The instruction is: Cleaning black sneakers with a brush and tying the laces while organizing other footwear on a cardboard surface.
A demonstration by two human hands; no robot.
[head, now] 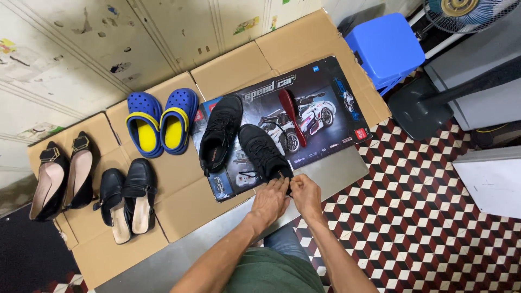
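Step in hand, judged: working the heel opening of the near sneaker (264, 153), which lay on the printed box (325, 108) beside its mate (221, 132). Left hand (271, 200) and right hand (305, 195) both pinched the heel rim, fingers together. Next move likely needs a firm hold while the red insole (292, 115) is fetched.

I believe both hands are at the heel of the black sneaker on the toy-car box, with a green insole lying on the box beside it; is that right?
Not quite: the insole is red, not green. The head view shows it lying on the toy-car box beside the black sneaker, with the left hand and right hand both at that sneaker's heel.
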